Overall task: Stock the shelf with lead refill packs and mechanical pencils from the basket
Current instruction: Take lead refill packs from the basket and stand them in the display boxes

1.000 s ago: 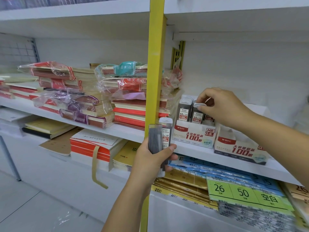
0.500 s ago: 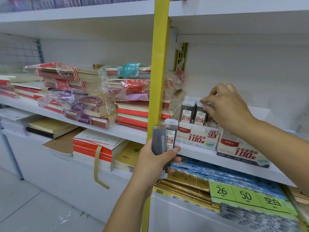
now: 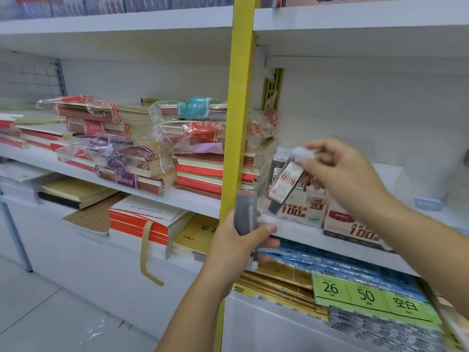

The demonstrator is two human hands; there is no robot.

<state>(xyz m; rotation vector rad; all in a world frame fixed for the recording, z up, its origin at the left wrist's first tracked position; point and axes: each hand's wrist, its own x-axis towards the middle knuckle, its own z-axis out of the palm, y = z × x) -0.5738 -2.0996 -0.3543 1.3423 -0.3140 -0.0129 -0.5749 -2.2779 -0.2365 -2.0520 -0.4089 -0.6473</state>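
My left hand (image 3: pixel 238 247) grips a small bunch of slim grey lead refill packs (image 3: pixel 245 216) upright in front of the yellow shelf post. My right hand (image 3: pixel 340 174) pinches the white cap of one lead refill pack (image 3: pixel 285 185), which hangs tilted and blurred in front of the white display box (image 3: pixel 300 208) marked HB 0.5. Several more packs stand upright in that box. A second white and red display box (image 3: pixel 352 228) sits to its right on the same shelf. No basket or mechanical pencil is in view.
A yellow upright post (image 3: pixel 238 110) divides the shelving. Left of it lie plastic-wrapped stacks of notebooks (image 3: pixel 142 153). Below the boxes are blue and gold paper packs (image 3: pixel 299 273) and green labels (image 3: pixel 368 298). The shelf above (image 3: pixel 355 34) overhangs the boxes.
My right hand has drawn back from the display box toward my left hand and now holds one tilted pack by its cap. My left hand stays at the post with fewer packs.
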